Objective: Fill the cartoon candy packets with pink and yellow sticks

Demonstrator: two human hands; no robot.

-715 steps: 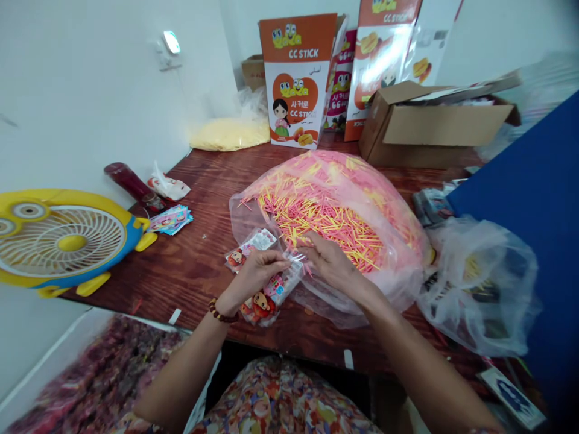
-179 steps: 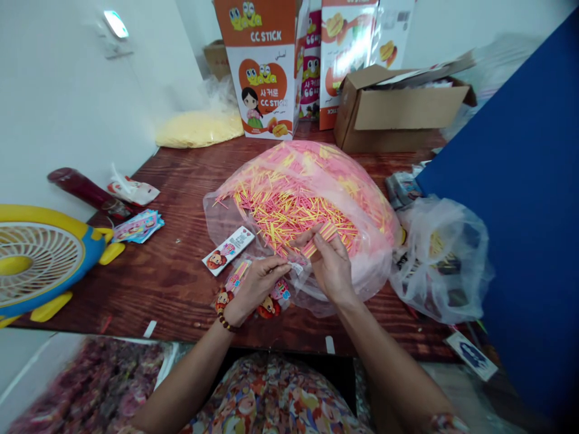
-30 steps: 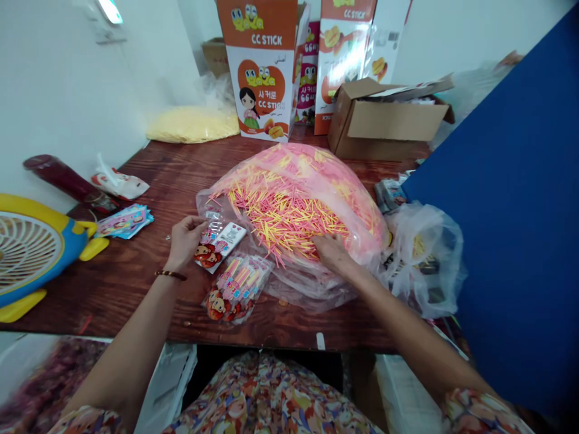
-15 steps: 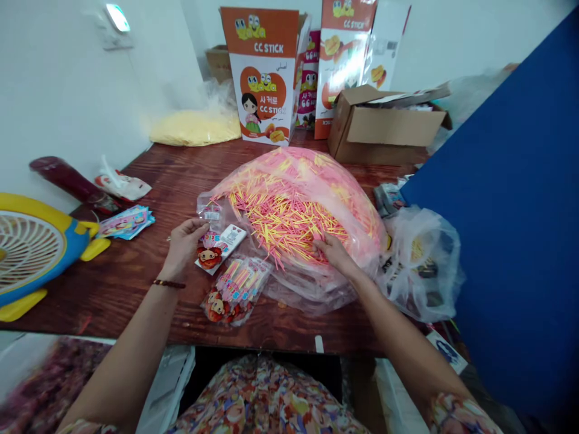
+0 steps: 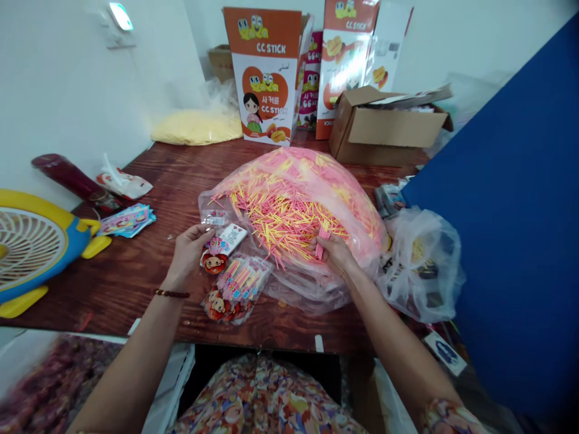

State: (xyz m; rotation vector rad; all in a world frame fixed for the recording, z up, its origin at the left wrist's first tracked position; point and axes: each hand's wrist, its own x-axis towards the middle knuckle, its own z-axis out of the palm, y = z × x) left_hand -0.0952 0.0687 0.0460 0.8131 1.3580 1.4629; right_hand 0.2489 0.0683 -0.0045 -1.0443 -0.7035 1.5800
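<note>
A big clear bag [image 5: 289,199] full of pink and yellow sticks lies in the middle of the wooden table [image 5: 149,271]. My right hand [image 5: 332,250] reaches into its open mouth and is closed on a small bundle of pink sticks [image 5: 322,235]. My left hand [image 5: 190,250] pinches an empty printed packet [image 5: 216,240] with a cartoon figure, lifted a little off the table. Beneath it lies a white printed packet [image 5: 233,232]. Filled packets [image 5: 235,289] with sticks inside lie near the front edge.
Orange CC STICK cartons [image 5: 266,72] and an open brown box [image 5: 389,126] stand at the back. A yellow and blue fan [image 5: 36,241] sits at the left, with a stack of packets [image 5: 126,220] beside it. A crumpled plastic bag [image 5: 420,265] and a blue panel [image 5: 511,211] lie at the right.
My right hand has gathered a few pink sticks and closed on them. My left hand has lifted the empty packet and drawn it slightly toward me.
</note>
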